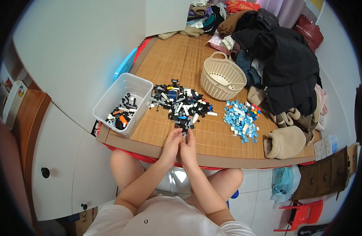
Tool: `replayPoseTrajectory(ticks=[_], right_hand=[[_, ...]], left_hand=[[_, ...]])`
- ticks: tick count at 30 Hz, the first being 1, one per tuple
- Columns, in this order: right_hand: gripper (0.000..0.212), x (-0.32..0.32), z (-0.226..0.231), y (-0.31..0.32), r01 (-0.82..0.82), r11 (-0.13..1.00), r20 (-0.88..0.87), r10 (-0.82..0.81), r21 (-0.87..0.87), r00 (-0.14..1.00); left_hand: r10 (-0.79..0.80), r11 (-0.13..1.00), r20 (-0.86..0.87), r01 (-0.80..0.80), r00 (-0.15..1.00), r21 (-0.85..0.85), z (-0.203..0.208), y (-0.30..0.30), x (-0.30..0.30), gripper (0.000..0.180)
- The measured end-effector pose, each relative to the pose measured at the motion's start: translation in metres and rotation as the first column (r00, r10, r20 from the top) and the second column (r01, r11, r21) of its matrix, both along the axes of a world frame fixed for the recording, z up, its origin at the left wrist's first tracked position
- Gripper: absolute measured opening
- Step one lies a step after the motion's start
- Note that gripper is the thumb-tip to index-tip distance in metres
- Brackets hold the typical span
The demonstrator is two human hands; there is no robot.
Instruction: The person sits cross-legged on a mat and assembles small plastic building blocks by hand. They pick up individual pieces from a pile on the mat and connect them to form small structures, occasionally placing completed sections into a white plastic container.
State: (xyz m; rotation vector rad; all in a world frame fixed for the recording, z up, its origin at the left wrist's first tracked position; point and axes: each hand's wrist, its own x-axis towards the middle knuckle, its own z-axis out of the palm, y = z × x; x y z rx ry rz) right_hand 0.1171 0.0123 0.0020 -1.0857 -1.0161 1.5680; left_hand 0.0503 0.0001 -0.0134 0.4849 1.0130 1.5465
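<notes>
Close together at the near edge of the bamboo mat, my left hand (pixel 172 144) and my right hand (pixel 188 150) meet with fingers closed. Between their fingertips is a small black and grey building-brick piece (pixel 184 134), partly hidden by the fingers. Just beyond them spreads a loose pile of building bricks (pixel 181 103), mostly black, grey and white with a few blue and yellow ones. To the left stands a clear plastic box (pixel 139 114) with more black, white and orange bricks inside.
Right of the pile lie blue and white small tiles (pixel 240 122) with a puzzle cube (pixel 253 111) beside them. A beige basket (pixel 212 80) stands behind. Clothes (pixel 287 67) and a beige furry item (pixel 285 142) fill the right side. A blue lid (pixel 126 63) leans behind the box.
</notes>
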Motion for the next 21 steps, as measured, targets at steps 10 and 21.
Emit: replayPoseTrajectory(ticks=[10, 21], right_hand=[[0.058, 0.005, 0.013, 0.007, 0.024, 0.991, -0.018, -0.027, -0.133, 0.999], [0.058, 0.009, 0.023, 0.007, -0.052, 0.989, 0.023, 0.056, -0.139, 0.998]], left_hand=[[-0.043, 0.999, 0.079, 0.045, 0.996, -0.03, 0.025, -0.003, 0.0, 0.032], [-0.117, 0.992, 0.27, 0.124, 0.956, -0.008, 0.044, -0.017, -0.006, 0.052]])
